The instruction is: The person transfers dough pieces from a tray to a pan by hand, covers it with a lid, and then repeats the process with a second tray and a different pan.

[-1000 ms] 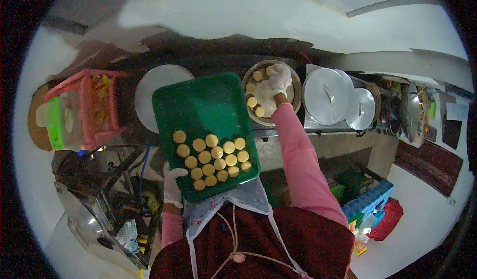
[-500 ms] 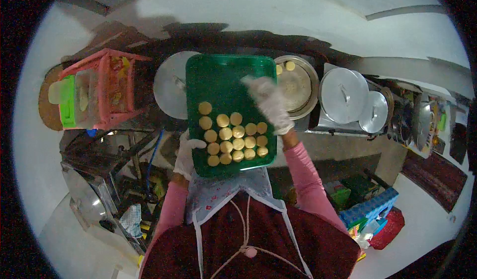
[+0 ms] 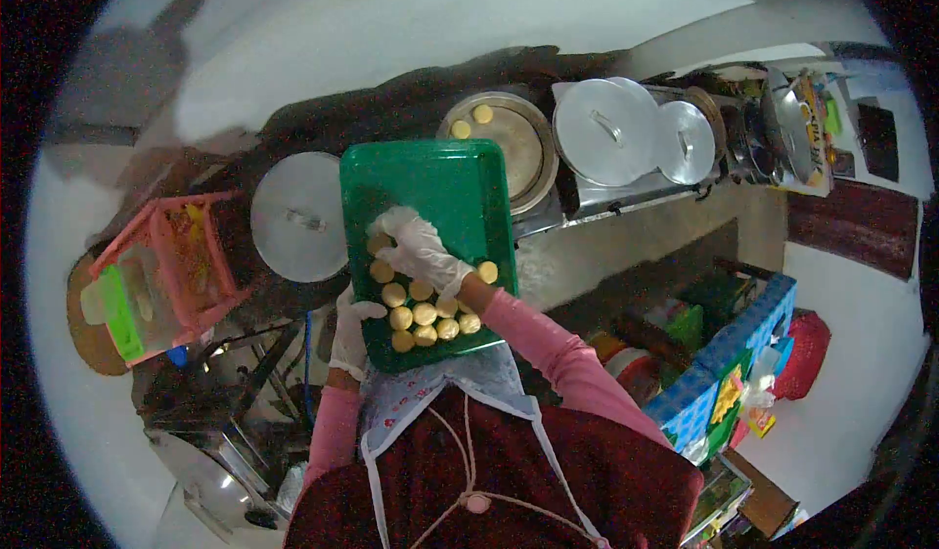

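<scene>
A green tray (image 3: 430,182) is in front of me, tilted a little, with several round, pale yellow dough pieces (image 3: 424,314) in its near half. My left hand (image 3: 350,334), in a clear glove, grips the tray's left edge, thumb over the rim. Also gloved, my right hand (image 3: 421,251) reaches across the tray from the right. Its fingers curl round a dough piece (image 3: 379,243) at the upper left of the group, partly covering it. The right hand and forearm hide some other pieces.
Behind the tray a round metal pan (image 3: 523,158) holds two yellow pieces (image 3: 482,114). Metal lids (image 3: 606,131) stand to its right, and another large lid (image 3: 298,217) lies left of the tray. A pink basket (image 3: 191,270) is at far left, a blue crate (image 3: 729,363) at lower right.
My right hand has swung from the tray's upper right, near the pan, down left to the dough pieces. The view has turned. My left hand still holds the tray.
</scene>
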The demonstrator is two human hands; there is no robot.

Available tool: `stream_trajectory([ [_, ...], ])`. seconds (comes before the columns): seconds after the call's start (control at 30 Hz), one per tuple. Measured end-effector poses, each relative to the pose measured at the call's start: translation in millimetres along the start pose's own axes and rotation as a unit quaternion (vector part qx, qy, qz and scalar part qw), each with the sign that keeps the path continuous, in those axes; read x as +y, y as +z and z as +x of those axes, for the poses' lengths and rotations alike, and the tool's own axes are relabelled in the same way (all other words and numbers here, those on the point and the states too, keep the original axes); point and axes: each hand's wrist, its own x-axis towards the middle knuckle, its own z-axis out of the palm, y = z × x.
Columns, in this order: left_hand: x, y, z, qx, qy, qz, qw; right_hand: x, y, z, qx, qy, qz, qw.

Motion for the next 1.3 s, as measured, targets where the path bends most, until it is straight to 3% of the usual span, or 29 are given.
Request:
stream_trajectory([
  [0.07, 4, 4, -5, -0.039, 0.050, 0.014, 0.998, 8, 14, -2, -0.021, 0.040, 0.044, 0.998],
  [0.17, -14, 0, 2, -0.013, 0.040, -0.024, 0.999, -9, 1, 2, -0.017, 0.132, 0.096, 0.986],
  [0.27, -11, 2, -6, -0.019, 0.009, -0.049, 0.999, -9, -3, 2, -0.062, 0.070, 0.005, 0.996],
  [0.37, -13, -9, -7, -0.039, -0.024, -0.028, 0.999, -6, -10, 6, -0.110, 0.058, 0.092, 0.988],
  [0.47, -16, -7, -20, 0.001, 0.003, -0.084, 0.996, -8, -26, 8, -0.122, 0.111, 0.276, 0.947],
  [0.57, -28, -3, -28, 0.061, 0.057, -0.154, 0.985, -9, -84, 14, 0.046, 0.152, 0.380, 0.911],
  [0.6, -30, -8, -28, 0.065, 0.057, -0.140, 0.986, 17, -105, 24, 0.076, 0.101, 0.272, 0.954],
  [0.63, -34, -14, -28, 0.069, 0.057, -0.126, 0.988, 44, -116, 25, 0.153, 0.162, 0.419, 0.880],
  [0.67, -54, -31, -26, 0.076, 0.064, -0.135, 0.986, 60, -129, 28, 0.228, 0.190, 0.417, 0.859],
  [0.73, -103, -61, -19, 0.091, 0.079, -0.154, 0.981, 130, -140, 45, 0.339, 0.197, 0.273, 0.879],
  [0.77, -77, -40, -27, 0.105, 0.032, -0.221, 0.969, 181, -136, 56, 0.369, 0.170, 0.129, 0.905],
  [0.87, -104, -43, -30, 0.152, 0.094, -0.170, 0.969, 217, -137, 71, 0.347, 0.226, -0.089, 0.906],
  [1.0, -139, -39, -33, 0.174, 0.100, -0.192, 0.961, 254, -131, 85, 0.330, 0.106, -0.203, 0.916],
  [1.07, -129, -18, -47, 0.171, 0.106, -0.225, 0.953, 243, -133, 86, 0.332, 0.126, -0.179, 0.918],
  [1.13, -121, 0, -57, 0.191, 0.150, -0.167, 0.956, 238, -135, 86, 0.315, 0.138, -0.183, 0.921],
  [1.2, -123, 8, -58, 0.200, 0.141, -0.173, 0.954, 233, -139, 88, 0.280, 0.139, -0.216, 0.925],
  [1.3, -126, 13, -59, 0.207, 0.086, -0.245, 0.943, 228, -140, 94, 0.241, 0.213, -0.297, 0.899],
])
